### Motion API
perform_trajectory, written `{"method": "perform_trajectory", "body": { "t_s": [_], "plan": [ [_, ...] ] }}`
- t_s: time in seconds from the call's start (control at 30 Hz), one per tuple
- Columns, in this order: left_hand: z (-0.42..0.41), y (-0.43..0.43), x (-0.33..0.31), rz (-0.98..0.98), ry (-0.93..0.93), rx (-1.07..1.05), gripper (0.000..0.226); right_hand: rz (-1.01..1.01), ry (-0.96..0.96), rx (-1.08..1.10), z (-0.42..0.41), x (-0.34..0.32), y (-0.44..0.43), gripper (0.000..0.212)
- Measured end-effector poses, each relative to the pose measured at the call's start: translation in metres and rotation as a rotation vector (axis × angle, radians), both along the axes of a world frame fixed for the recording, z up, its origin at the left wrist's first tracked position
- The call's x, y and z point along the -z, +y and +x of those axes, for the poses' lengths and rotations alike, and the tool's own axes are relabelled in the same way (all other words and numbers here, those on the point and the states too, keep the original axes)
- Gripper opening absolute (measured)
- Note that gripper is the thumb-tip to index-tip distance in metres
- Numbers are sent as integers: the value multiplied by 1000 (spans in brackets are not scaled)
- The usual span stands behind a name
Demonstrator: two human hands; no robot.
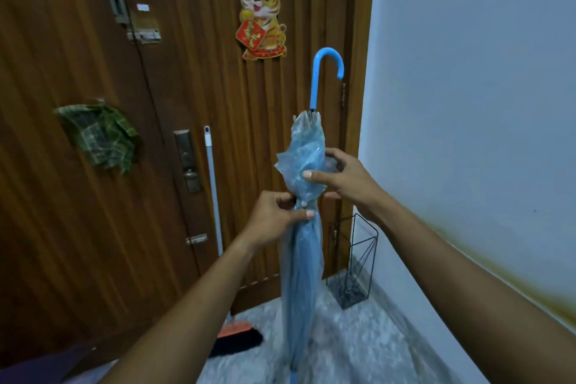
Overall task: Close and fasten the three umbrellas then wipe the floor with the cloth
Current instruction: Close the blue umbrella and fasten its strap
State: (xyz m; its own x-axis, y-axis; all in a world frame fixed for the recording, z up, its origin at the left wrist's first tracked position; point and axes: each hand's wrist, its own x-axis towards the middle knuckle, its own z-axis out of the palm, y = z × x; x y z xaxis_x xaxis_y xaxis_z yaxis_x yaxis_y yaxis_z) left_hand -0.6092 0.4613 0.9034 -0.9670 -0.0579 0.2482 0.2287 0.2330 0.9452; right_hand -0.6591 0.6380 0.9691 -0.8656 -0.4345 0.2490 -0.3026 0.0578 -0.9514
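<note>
A closed, see-through blue umbrella (304, 259) stands upright in front of me, its hooked blue handle at the top. My left hand (274, 218) pinches the strap with its white snap button around the folded canopy. My right hand (343, 178) grips the bunched canopy just above the strap. A green checked cloth (99, 134) hangs on the wooden door at the left. No other umbrella is in view.
A black wire umbrella stand (355, 265) sits in the corner by the white wall. A broom (215, 215) with an orange head leans against the wooden door (187, 72). The floor (343, 346) is grey speckled stone.
</note>
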Motion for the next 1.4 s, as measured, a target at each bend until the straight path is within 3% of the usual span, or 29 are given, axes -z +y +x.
{"method": "perform_trajectory", "body": {
  "t_s": [0.3, 0.57, 0.73, 1.0, 1.03, 1.23, 1.33, 1.4],
  "plan": [
    [-239, 33, 0, -72, -80, 85, 22, 5, -20, 59, -232, 13, 34, 44],
    [-399, 46, 6, 12, -90, 28, 24, 84, 122, 94, -384, 16, 42, 47],
    [-495, 39, 42, 13, -116, 44, 24, 173, 173, 158, -472, 49, 35, 41],
    [-656, 23, 136, 28, -241, 155, 12, 352, 35, 250, -631, 138, 18, 42],
    [-671, 23, 150, 7, -286, 178, 5, 391, 24, 261, -647, 158, 18, 42],
    [-739, 29, 268, 20, -547, 221, 26, 529, -180, 395, -712, 313, 27, 45],
    [-768, 41, 346, 59, -659, 162, 20, 564, -295, 404, -741, 394, 26, 42],
    [-769, 42, 373, 159, -709, 96, 21, 571, -335, 403, -737, 413, 22, 38]
  ]
}}
